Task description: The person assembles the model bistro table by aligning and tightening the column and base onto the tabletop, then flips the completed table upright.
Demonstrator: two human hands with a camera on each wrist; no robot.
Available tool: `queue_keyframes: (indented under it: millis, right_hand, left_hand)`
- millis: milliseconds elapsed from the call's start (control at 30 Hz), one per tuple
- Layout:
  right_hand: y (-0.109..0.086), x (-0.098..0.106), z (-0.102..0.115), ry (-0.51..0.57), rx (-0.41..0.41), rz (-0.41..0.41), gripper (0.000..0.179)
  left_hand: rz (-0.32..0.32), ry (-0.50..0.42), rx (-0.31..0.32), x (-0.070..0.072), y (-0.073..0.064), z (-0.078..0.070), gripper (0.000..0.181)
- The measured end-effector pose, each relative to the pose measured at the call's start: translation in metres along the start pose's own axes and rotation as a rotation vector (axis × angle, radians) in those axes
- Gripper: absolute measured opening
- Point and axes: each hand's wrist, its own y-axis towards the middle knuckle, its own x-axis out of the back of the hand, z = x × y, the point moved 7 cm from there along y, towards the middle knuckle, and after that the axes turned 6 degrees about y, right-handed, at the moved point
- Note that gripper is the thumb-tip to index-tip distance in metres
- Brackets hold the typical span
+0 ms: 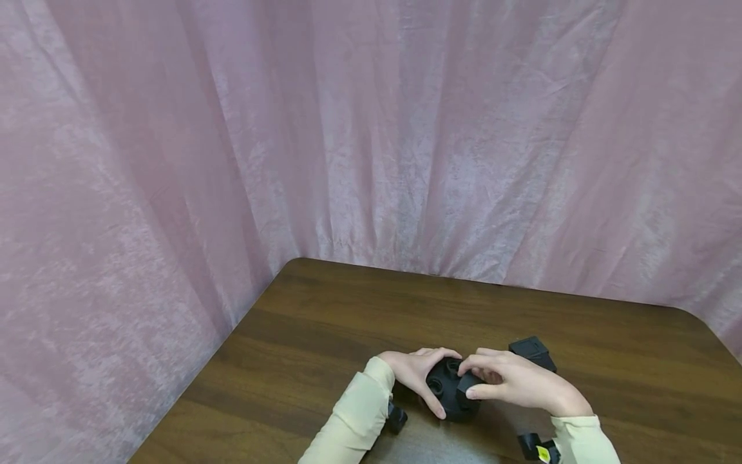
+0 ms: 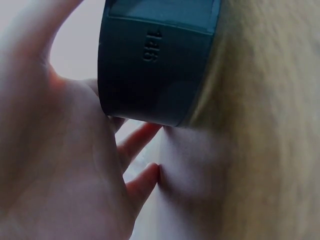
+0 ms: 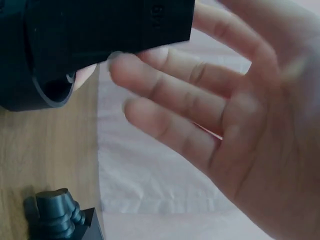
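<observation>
A round black part [image 1: 460, 414] with circular holes in its top stands on the table, and my left hand [image 1: 414, 372] grips it with thumb and fingers spread around its side. In the left wrist view the smooth wall of the round part [image 2: 150, 75] bears raised digits. My right hand [image 1: 522, 381] pinches a black angular block [image 1: 467, 385] at the right side of the top. The right wrist view shows the block [image 3: 135, 25] against the round part [image 3: 15, 80], beside an open hole. Whether the block sits inside a hole cannot be made out.
Behind my right hand lies another black piece [image 1: 532, 351]; the right wrist view shows stepped rounded knobs on this piece [image 3: 55, 215]. Wrist cameras [image 1: 397, 417] hang by both sleeves. The brown wooden table [image 1: 348, 303] ends at a pink curtain [image 1: 377, 161].
</observation>
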Motion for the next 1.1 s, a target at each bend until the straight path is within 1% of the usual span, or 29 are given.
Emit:
queue_keyframes:
  millis: [133, 200, 267, 300, 467, 567, 633, 700, 767, 900, 1000, 1100]
  right_hand:
    - [-0.005, 0.001, -0.001, 0.084, 0.017, 0.056, 0.041]
    - [-0.006, 0.001, -0.002, 0.101, 0.020, 0.082, 0.045]
    - [-0.005, 0.003, -0.004, 0.070, 0.011, 0.071, 0.044]
    - [-0.004, 0.004, -0.006, 0.057, -0.007, 0.061, 0.043]
    - [-0.002, 0.002, -0.012, -0.030, -0.088, 0.003, 0.047]
    - [-0.001, -0.001, -0.014, -0.062, -0.100, -0.012, 0.046]
    - [0.000, -0.001, -0.016, -0.059, -0.105, -0.025, 0.046]
    - [0.000, 0.001, -0.018, -0.016, -0.100, -0.040, 0.046]
    - [0.000, 0.004, -0.020, 0.003, -0.098, -0.063, 0.046]
    - [-0.001, 0.009, -0.022, 0.014, -0.092, -0.108, 0.037]
    - [0.000, 0.009, -0.024, 0.027, -0.102, -0.099, 0.031]
    - [0.001, 0.007, -0.026, 0.028, -0.121, -0.070, 0.032]
  left_hand:
    - [0.006, -0.003, -0.007, 0.000, 0.000, 0.000, 0.091]
    - [0.005, -0.011, -0.010, 0.001, 0.000, -0.001, 0.091]
    - [0.004, -0.022, -0.009, 0.002, 0.000, -0.001, 0.090]
    - [0.004, -0.025, -0.007, 0.003, 0.000, -0.001, 0.090]
    - [-0.003, 0.009, 0.007, 0.001, 0.000, 0.000, 0.092]
    - [-0.001, 0.015, 0.011, 0.000, 0.001, 0.000, 0.093]
    - [-0.003, 0.012, 0.015, 0.000, 0.001, -0.001, 0.093]
    - [-0.009, 0.004, 0.016, 0.000, 0.002, -0.001, 0.093]
    - [-0.017, 0.001, 0.013, 0.001, 0.002, -0.001, 0.093]
    - [-0.016, -0.011, 0.007, 0.001, 0.001, -0.001, 0.091]
    - [-0.012, -0.026, 0.007, 0.001, 0.000, -0.001, 0.090]
    - [-0.009, -0.034, 0.007, 0.001, 0.000, 0.000, 0.091]
